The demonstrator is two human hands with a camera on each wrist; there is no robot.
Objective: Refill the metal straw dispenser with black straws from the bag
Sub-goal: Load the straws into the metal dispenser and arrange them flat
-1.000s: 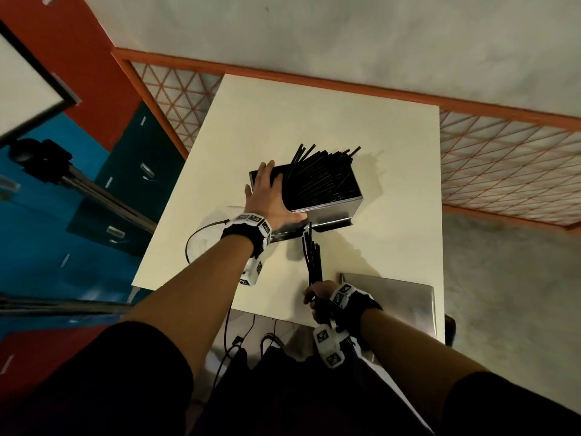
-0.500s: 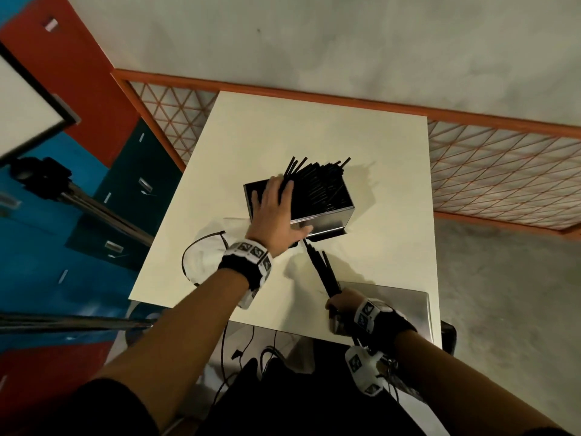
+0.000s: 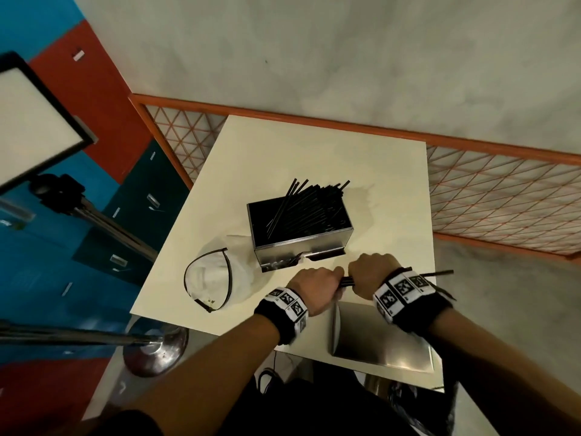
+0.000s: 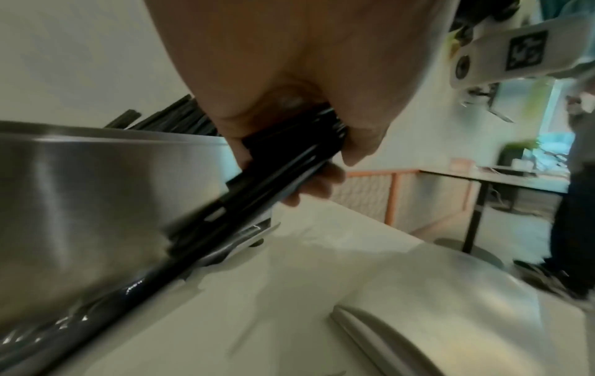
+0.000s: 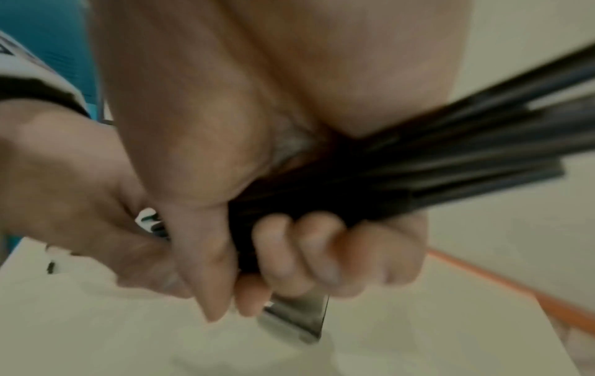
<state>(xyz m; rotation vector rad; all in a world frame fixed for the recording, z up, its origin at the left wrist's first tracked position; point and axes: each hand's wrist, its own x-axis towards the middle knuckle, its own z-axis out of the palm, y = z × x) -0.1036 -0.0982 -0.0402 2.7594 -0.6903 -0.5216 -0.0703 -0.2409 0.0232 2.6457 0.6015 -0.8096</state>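
A bundle of black straws (image 3: 346, 281) sits crosswise just in front of the metal straw dispenser (image 3: 298, 229), left hand (image 3: 316, 286) and right hand (image 3: 372, 273) each fisted around it, probably squaring the ends before loading.

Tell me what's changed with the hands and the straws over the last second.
The left hand left the top of the metal dispenser and came back to join the right hand; both now grip the bundle of black straws, which has turned from pointing at the dispenser to lying crosswise. The dispenser with its straw pile, the bag and the metal lid stayed on the table.
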